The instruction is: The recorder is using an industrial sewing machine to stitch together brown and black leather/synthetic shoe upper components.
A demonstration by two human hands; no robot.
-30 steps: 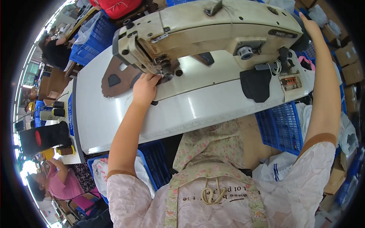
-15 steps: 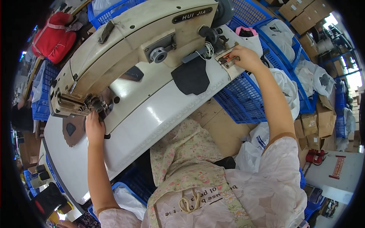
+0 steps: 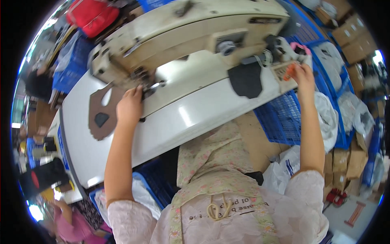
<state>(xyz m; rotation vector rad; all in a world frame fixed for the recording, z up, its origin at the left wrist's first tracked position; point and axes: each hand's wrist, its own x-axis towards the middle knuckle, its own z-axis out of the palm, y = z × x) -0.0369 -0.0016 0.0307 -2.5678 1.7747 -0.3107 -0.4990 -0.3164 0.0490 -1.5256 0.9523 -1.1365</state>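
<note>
Below the needle end of a cream sewing machine (image 3: 178,34), my left hand (image 3: 129,106) rests with its fingers bent together at the right edge of a flat brown piece (image 3: 109,118). Its fingertips are partly hidden by the presser foot area. The brown piece bears a small dark patch (image 3: 101,119) and has a pale opening near its top. At the far right of the machine bed, my right hand (image 3: 304,79) is closed on a small orange tool (image 3: 289,72), blurred, over a shallow tray (image 3: 280,72). A black cut piece (image 3: 246,80) lies between my hands.
The white table (image 3: 178,122) curves round in front of me. Blue plastic crates (image 3: 280,120) stand to the right, with white bags (image 3: 325,114) and cardboard boxes (image 3: 349,154). Another person in pink (image 3: 73,223) is at the lower left; a red bag-like item (image 3: 91,18) sits at the upper left.
My view has shifted, so the scene sits further right. My right hand has lifted the orange tool from the tray. More of the brown piece shows beside my left hand.
</note>
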